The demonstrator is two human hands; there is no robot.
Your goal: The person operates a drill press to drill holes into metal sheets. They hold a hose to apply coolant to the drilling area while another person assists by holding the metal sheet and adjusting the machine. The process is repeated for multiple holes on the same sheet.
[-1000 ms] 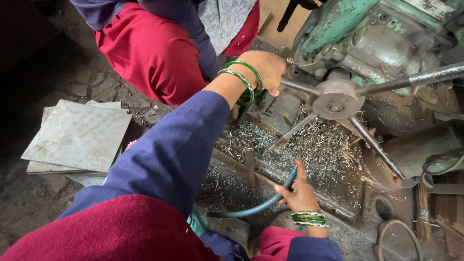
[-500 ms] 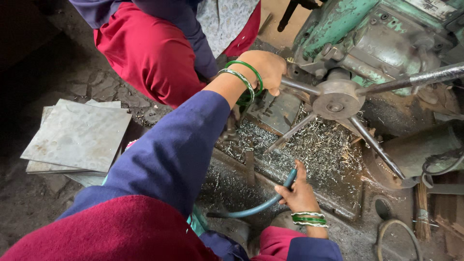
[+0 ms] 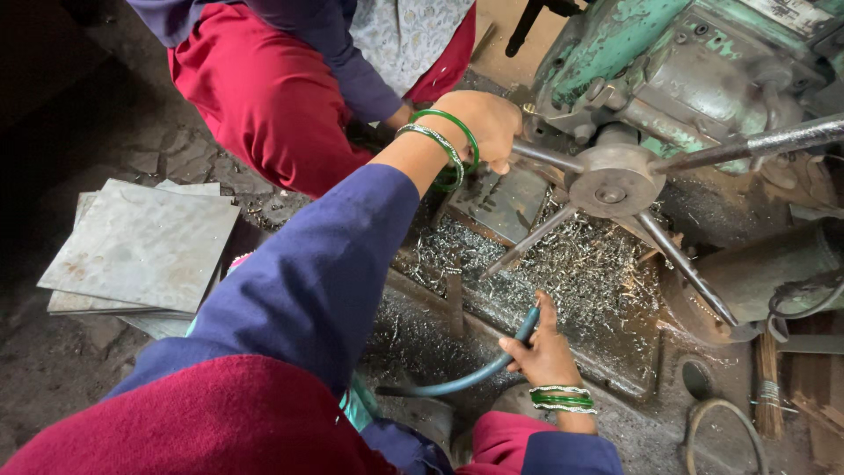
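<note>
My left hand, with green bangles on the wrist, is closed around one steel spoke of a hand wheel on a green machine. My right hand, also in green bangles, grips a thin blue-green hose low down, its end pointing up over the chip-covered machine table. A flat metal plate lies on that table just under my left hand.
A person in red trousers and a dark blue top crouches at the far side. A stack of square grey metal sheets lies on the floor at left. Other wheel spokes stick out at right. A metal ring lies at lower right.
</note>
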